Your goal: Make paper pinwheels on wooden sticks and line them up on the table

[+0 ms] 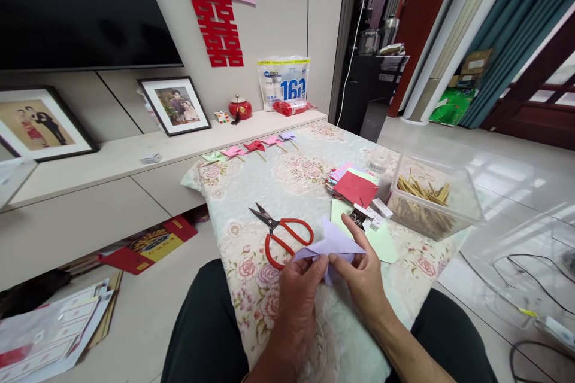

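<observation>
Paper first: your left hand (300,287) and right hand (359,278) both pinch the folded lilac paper (330,245), fingertips closed on its near edge, just above the flowered tablecloth (251,287) at the table's near end. Grip is only at the edge w/ the points sticking out free, so a hard squeeze could crease it off-line or tear a point, and a loose pinch lets the folds spring open. Red-handled scissors (281,233) lie just beside your left hand, blades apart, tips pointing away; a careless reach could catch a finger or snag the cloth. Right of the paper, a green sheet (381,242) and small white boxes (372,215) sit near the stack of coloured paper (354,185); an elbow swing could scatter them or tip the clear tub of sticks (431,200), which sits near the table's right edge. Far end: finished pinwheels (254,146) in a row, well apart from your hands, probably safe unless the cloth gets dragged.
</observation>
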A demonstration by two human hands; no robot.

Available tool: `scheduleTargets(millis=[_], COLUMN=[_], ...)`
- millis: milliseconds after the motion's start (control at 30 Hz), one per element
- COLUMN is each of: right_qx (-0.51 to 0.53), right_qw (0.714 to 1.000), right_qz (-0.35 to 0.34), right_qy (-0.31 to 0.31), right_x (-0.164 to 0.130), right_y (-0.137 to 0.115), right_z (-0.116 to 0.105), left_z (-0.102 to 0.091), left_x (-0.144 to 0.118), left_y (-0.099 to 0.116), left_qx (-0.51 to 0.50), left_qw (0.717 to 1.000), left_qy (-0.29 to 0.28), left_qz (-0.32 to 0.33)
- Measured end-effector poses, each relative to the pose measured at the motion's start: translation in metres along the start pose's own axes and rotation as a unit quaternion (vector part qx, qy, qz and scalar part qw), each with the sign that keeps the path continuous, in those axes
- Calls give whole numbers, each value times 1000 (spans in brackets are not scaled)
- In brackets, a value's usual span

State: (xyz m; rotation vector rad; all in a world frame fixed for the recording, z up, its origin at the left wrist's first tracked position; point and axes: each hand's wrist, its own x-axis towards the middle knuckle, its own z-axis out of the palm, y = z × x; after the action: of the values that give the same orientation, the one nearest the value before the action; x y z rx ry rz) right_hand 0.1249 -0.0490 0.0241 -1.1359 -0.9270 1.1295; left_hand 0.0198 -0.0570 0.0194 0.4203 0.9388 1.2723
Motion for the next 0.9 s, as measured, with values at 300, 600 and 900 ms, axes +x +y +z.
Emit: scheduleTargets(millis=[300,600,900], right_qx=[-12,-245,-406], right_qw=[999,898,749], right_qz=[-20,-365,-506], right_qy=[-48,-22,-131], right_x=[4,4,-1], right_y=[10,10,6], right_z=[-7,-23,-18], left_z=[4,-8,-6], left_x=[2,13,11], left_y=[9,39,38], left_qx=[36,43,19], left_qw=[999,999,999], left_qy=[20,16,-38], left_qz=[3,13,5])
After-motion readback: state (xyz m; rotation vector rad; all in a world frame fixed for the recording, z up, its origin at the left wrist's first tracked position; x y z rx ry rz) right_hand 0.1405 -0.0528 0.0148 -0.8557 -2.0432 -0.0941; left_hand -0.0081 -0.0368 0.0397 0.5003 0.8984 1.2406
